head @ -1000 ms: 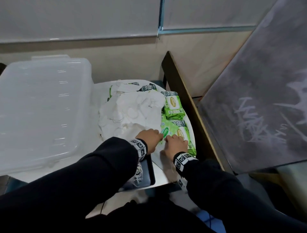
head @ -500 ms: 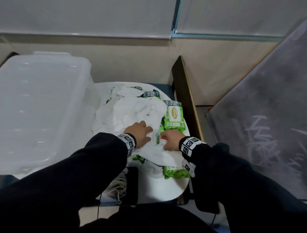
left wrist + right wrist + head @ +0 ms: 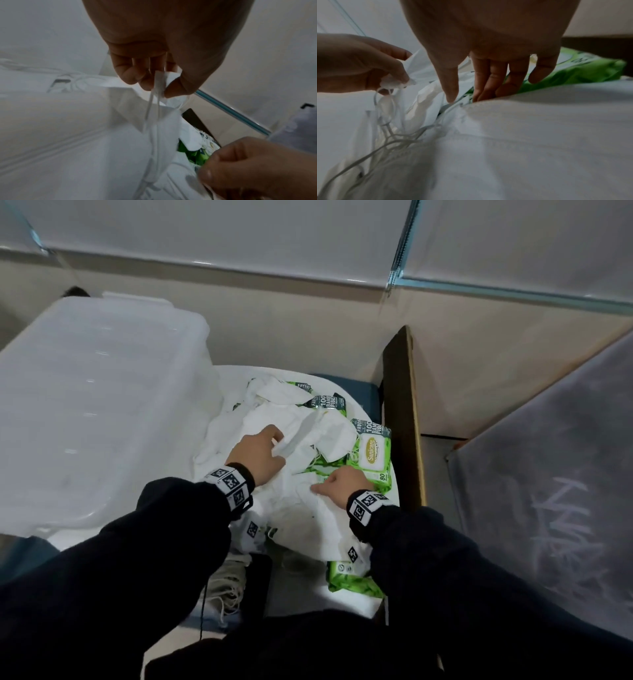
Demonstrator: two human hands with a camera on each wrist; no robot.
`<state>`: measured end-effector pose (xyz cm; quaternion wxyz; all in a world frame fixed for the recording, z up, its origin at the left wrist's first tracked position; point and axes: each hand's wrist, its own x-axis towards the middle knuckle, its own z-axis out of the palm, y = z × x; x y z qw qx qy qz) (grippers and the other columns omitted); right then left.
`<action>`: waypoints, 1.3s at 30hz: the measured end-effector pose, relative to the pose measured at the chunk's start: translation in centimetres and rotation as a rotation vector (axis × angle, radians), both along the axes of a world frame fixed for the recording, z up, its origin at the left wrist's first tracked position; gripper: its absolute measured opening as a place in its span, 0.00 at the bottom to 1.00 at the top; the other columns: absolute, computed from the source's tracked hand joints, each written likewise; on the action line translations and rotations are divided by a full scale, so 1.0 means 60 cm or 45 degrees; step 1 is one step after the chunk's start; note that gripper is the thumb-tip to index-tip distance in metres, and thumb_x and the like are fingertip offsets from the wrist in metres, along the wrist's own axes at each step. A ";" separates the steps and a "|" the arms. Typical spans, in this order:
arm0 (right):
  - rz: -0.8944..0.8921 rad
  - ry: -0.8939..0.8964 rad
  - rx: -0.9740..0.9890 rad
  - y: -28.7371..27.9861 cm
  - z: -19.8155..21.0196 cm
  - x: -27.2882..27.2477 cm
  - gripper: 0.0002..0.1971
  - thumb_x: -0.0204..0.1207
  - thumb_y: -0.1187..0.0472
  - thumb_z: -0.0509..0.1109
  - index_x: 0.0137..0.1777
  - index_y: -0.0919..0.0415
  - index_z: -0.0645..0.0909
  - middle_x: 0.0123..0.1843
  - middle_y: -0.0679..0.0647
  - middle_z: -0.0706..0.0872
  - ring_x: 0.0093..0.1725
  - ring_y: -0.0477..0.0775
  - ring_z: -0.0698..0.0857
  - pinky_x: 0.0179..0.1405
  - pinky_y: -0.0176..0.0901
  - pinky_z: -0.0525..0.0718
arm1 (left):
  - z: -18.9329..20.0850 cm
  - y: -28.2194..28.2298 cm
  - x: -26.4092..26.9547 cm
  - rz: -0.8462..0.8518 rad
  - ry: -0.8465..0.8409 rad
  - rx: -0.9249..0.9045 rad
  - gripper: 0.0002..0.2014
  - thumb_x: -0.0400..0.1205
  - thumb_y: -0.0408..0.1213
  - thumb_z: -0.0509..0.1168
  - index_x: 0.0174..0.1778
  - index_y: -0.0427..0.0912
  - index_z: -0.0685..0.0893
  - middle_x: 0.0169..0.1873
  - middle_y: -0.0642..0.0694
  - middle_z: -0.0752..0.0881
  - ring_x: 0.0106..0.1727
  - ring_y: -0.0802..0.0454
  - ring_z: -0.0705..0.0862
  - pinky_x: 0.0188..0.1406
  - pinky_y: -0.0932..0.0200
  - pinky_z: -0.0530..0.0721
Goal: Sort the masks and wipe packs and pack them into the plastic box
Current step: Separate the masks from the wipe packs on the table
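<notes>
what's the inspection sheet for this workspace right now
surface: white table, mostly covered.
job's things: white masks piled mid-table; green wipe packs right of and partly under them; plastic box at left, contents unclear.
clutter: tangled white cords at the near edge.
grippers: left hand pinches a mask with its loops hanging; right hand has straight fingers pressed into the pile beside a pack.
cables: a thin dark cable hangs at the near edge.
surroundings: wooden board and grey panel at right.
</notes>
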<state>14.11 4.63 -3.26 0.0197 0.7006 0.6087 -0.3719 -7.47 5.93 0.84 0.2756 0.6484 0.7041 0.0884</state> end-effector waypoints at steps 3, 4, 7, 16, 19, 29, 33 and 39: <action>0.027 -0.037 -0.086 0.007 -0.014 -0.027 0.22 0.60 0.37 0.79 0.46 0.52 0.86 0.45 0.49 0.90 0.48 0.59 0.89 0.61 0.57 0.85 | 0.009 -0.015 -0.010 0.016 -0.084 -0.015 0.17 0.77 0.39 0.70 0.62 0.53 0.79 0.47 0.52 0.85 0.45 0.46 0.84 0.38 0.56 0.77; 0.009 0.007 -0.107 0.010 -0.016 -0.031 0.19 0.61 0.40 0.79 0.45 0.53 0.86 0.45 0.50 0.91 0.48 0.59 0.89 0.62 0.58 0.85 | 0.009 -0.021 -0.012 0.008 -0.095 -0.025 0.16 0.77 0.39 0.70 0.61 0.53 0.80 0.47 0.53 0.86 0.44 0.48 0.84 0.38 0.56 0.77; -0.113 0.323 -0.031 0.022 0.000 -0.021 0.08 0.68 0.57 0.79 0.34 0.54 0.81 0.37 0.49 0.87 0.43 0.56 0.87 0.50 0.49 0.86 | 0.005 -0.035 -0.018 -0.014 -0.063 -0.051 0.14 0.77 0.39 0.70 0.58 0.55 0.82 0.43 0.57 0.85 0.41 0.53 0.83 0.36 0.58 0.76; -0.456 0.632 -0.261 0.056 0.012 0.000 0.15 0.77 0.52 0.76 0.48 0.67 0.84 0.33 0.61 0.90 0.24 0.56 0.80 0.27 0.43 0.78 | -0.008 -0.041 -0.034 0.076 0.013 -0.075 0.16 0.79 0.38 0.66 0.63 0.55 0.77 0.51 0.53 0.83 0.49 0.46 0.82 0.43 0.55 0.77; -0.332 0.519 -0.268 0.052 0.006 -0.026 0.17 0.82 0.48 0.70 0.50 0.65 0.84 0.30 0.60 0.90 0.23 0.57 0.82 0.24 0.42 0.79 | -0.004 -0.042 -0.029 0.096 0.009 -0.024 0.18 0.80 0.37 0.66 0.66 0.55 0.78 0.52 0.52 0.83 0.51 0.47 0.82 0.46 0.54 0.79; -0.288 0.559 0.173 0.036 0.025 -0.006 0.05 0.67 0.54 0.81 0.33 0.49 0.89 0.38 0.43 0.92 0.46 0.50 0.90 0.55 0.50 0.88 | 0.020 -0.021 -0.050 0.242 0.056 -0.060 0.17 0.86 0.42 0.60 0.69 0.53 0.84 0.61 0.46 0.86 0.65 0.41 0.84 0.58 0.51 0.81; -0.462 0.970 0.198 0.027 0.080 0.032 0.06 0.72 0.68 0.80 0.37 0.60 0.88 0.32 0.46 0.88 0.34 0.43 0.85 0.39 0.39 0.83 | 0.031 -0.016 -0.024 0.114 0.157 0.137 0.26 0.84 0.59 0.60 0.77 0.57 0.79 0.73 0.49 0.78 0.73 0.43 0.76 0.72 0.44 0.75; -0.779 1.371 -0.012 0.033 0.086 0.044 0.09 0.76 0.71 0.75 0.39 0.57 0.84 0.33 0.53 0.82 0.28 0.50 0.77 0.28 0.41 0.74 | 0.057 -0.019 0.058 -0.251 -0.328 -0.034 0.17 0.76 0.51 0.77 0.58 0.50 0.88 0.49 0.53 0.90 0.53 0.53 0.86 0.52 0.59 0.81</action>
